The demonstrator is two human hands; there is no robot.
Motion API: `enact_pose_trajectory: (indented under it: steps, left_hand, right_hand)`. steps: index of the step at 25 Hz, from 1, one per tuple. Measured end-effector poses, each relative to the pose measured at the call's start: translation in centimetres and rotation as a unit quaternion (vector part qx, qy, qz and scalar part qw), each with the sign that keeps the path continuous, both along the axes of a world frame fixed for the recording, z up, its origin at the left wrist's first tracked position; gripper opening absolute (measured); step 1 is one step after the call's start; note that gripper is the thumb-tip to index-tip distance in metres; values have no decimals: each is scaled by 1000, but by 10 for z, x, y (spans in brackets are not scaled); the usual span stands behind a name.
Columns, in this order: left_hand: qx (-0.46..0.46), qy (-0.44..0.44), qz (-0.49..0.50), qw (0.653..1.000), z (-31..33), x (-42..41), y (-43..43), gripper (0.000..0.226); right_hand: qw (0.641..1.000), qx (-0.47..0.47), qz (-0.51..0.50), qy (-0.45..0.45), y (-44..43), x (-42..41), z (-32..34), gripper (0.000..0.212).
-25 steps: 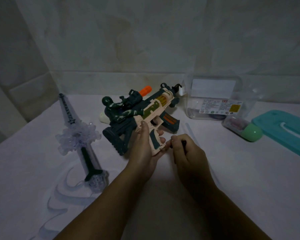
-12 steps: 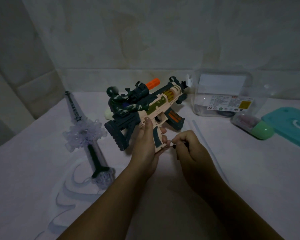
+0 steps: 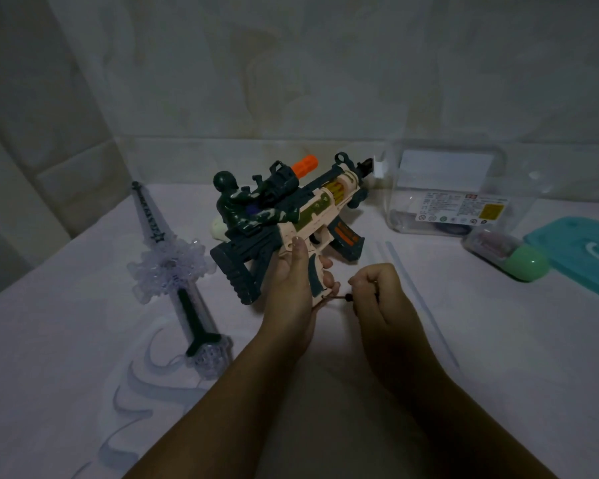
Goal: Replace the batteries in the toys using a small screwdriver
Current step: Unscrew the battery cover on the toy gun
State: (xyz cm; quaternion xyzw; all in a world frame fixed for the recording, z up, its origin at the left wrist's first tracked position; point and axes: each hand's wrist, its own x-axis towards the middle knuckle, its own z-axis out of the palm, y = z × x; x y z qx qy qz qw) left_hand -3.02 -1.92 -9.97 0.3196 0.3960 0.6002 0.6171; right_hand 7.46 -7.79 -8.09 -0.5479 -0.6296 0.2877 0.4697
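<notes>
Pale bench (image 3: 498, 340), pretty dim light. The gun (image 3: 312, 216) is mid-frame with its muzzle tipped toward 1 o'clock, and the left hand (image 3: 291, 292) is wrapped round its grip. A sword (image 3: 173, 267) lies flat at its 9 o'clock. At 4 o'clock, the right hand (image 3: 381, 299) has its fingers curled on the screwdriver (image 3: 339, 297), tip at the grip's bottom.

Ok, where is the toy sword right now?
In the head view, the toy sword lies on the table at the left, beside the toy gun the left hand holds.
</notes>
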Motion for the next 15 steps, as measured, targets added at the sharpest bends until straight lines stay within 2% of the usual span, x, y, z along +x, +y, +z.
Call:
enact_pose_trajectory:
  steps: [3,6,12,15]
  left_hand:
    - [12,8,4,1000,2,0,-2,34]
    - [14,27,21,999,2,-1,0,33]
    - [11,1,30,1000,2,-8,0,37]
    - [17,-7,25,1000,1,-8,1,33]
  right_hand:
    - [1000,-1,-6,-7,2,2,-3,11]
    - [1000,1,2,8,0,2,-6,19]
    - [999,-19,7,40,3,3,-8,23]
    - [999,-30,7,11,5,1,-8,21]
